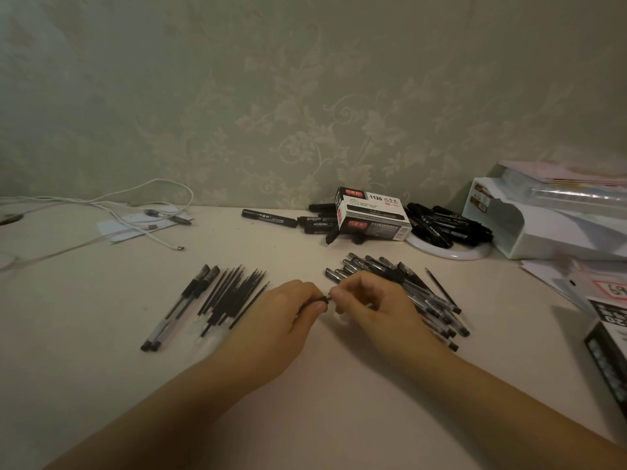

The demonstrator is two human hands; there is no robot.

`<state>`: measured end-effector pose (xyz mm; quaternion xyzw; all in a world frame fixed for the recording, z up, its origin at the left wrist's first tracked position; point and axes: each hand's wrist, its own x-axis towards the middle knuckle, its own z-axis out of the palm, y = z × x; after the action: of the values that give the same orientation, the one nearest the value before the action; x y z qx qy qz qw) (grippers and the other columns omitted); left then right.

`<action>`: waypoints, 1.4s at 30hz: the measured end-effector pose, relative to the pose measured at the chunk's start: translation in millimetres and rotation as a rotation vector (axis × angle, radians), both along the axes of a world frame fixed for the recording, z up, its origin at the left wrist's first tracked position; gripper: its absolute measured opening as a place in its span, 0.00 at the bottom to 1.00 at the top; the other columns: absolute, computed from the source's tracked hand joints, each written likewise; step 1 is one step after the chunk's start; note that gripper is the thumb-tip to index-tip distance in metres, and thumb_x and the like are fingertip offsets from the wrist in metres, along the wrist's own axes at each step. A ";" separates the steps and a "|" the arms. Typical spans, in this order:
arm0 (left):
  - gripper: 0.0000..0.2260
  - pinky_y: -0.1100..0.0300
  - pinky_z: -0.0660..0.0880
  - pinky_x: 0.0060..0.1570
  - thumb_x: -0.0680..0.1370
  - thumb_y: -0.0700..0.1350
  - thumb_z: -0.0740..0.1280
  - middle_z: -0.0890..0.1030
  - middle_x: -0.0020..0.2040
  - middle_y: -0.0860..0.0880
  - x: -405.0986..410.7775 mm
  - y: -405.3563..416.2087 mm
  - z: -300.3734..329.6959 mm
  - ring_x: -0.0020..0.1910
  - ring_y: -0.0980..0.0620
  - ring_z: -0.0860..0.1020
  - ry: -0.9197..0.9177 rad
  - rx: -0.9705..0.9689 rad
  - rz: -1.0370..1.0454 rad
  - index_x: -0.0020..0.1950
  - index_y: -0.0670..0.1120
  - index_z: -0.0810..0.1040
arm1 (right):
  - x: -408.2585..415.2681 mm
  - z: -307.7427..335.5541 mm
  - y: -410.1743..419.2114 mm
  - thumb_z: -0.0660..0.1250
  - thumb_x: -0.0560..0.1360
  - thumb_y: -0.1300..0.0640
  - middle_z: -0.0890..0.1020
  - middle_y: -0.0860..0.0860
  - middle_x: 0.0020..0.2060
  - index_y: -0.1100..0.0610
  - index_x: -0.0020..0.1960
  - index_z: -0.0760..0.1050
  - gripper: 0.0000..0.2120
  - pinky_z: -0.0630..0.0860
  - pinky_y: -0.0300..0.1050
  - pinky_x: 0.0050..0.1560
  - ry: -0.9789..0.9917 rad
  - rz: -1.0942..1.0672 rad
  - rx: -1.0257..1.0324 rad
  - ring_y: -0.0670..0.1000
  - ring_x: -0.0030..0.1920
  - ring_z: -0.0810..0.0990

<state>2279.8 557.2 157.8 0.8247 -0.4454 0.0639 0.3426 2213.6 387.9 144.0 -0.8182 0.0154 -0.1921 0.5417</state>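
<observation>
My left hand [285, 317] and my right hand [369, 307] meet at the middle of the table. Between their fingertips is a thin black pen refill [320, 299], pinched by both hands; most of it is hidden under my left fingers. To the left lies a row of several loose black refills [234, 293] with two capped gel pens [176, 310] beside them. A pile of several clear-barrelled gel pens [417, 293] lies right of and partly under my right hand.
A marker box [373, 215] and several black markers [444, 225] sit at the back by the wall, some on a white plate [451, 254]. White cables [135, 215] trail at left. A white desk organiser [543, 215], papers and a dark box [610, 347] crowd the right edge.
</observation>
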 end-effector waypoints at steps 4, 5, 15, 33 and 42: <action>0.07 0.69 0.68 0.37 0.81 0.48 0.60 0.75 0.38 0.56 -2.1 0.7 1.4 0.38 0.61 0.73 0.016 -0.039 -0.013 0.56 0.53 0.75 | -1.4 2.7 -0.1 0.70 0.76 0.54 0.84 0.45 0.39 0.47 0.46 0.81 0.02 0.72 0.28 0.43 -0.006 0.006 0.031 0.39 0.40 0.80; 0.06 0.69 0.68 0.36 0.81 0.48 0.60 0.73 0.36 0.56 -2.5 0.7 2.0 0.37 0.61 0.73 0.017 -0.051 -0.018 0.56 0.53 0.75 | -1.4 3.6 -0.2 0.70 0.76 0.55 0.85 0.46 0.39 0.47 0.46 0.81 0.03 0.72 0.28 0.43 -0.013 0.004 0.045 0.40 0.41 0.80; 0.06 0.61 0.72 0.31 0.82 0.47 0.58 0.74 0.32 0.53 0.8 1.8 1.2 0.28 0.58 0.70 0.200 -0.099 -0.026 0.55 0.59 0.70 | 0.3 6.4 -4.5 0.70 0.76 0.60 0.83 0.52 0.47 0.46 0.47 0.82 0.08 0.78 0.37 0.43 -0.021 -0.063 0.211 0.49 0.45 0.81; 0.11 0.47 0.76 0.43 0.82 0.46 0.57 0.75 0.35 0.49 1.7 3.5 0.8 0.36 0.47 0.75 0.215 -0.067 0.013 0.59 0.60 0.72 | -3.6 0.5 4.3 0.66 0.76 0.62 0.75 0.43 0.43 0.53 0.54 0.81 0.10 0.67 0.27 0.42 -0.038 -0.085 -0.577 0.38 0.41 0.73; 0.19 0.61 0.67 0.32 0.82 0.44 0.56 0.75 0.37 0.53 4.2 -0.2 -2.2 0.29 0.58 0.66 0.337 -0.232 -0.103 0.63 0.68 0.72 | -3.1 14.4 12.9 0.70 0.77 0.53 0.85 0.45 0.42 0.48 0.48 0.83 0.04 0.77 0.31 0.42 0.002 -0.086 0.087 0.44 0.44 0.83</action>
<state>2284.0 557.0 155.6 0.7548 -0.4131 -0.0415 0.5078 2210.5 400.8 158.4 -0.7926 0.0596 -0.2135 0.5680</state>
